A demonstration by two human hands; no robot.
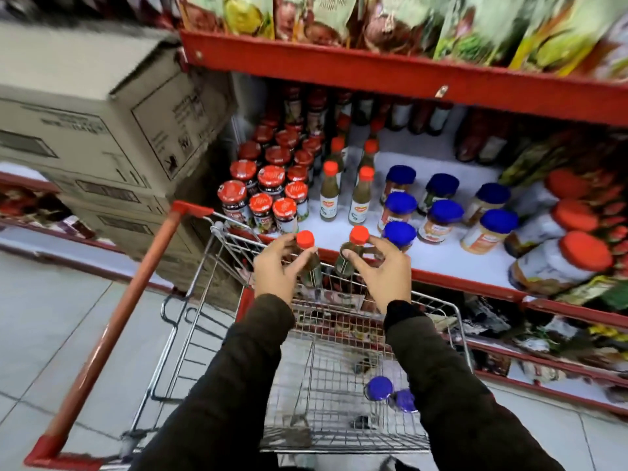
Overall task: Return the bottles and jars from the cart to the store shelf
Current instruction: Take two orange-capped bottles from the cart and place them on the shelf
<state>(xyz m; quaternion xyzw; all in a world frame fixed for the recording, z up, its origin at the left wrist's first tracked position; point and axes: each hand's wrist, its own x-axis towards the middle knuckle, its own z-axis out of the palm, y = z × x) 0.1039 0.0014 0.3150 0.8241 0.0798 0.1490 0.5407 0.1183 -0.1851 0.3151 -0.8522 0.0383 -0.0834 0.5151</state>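
Over the wire cart [455, 321], both dark-sleeved arms are reaching toward the white shelf [438, 256]. The left hand [277, 270] is gripping one red-capped bottle [307, 256], the right hand [387, 270] another [351, 253], both above the shelf's front edge.

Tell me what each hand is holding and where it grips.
Left hand holds a red-capped bottle around its neck and shoulder. Right hand holds a second red-capped bottle the same way.
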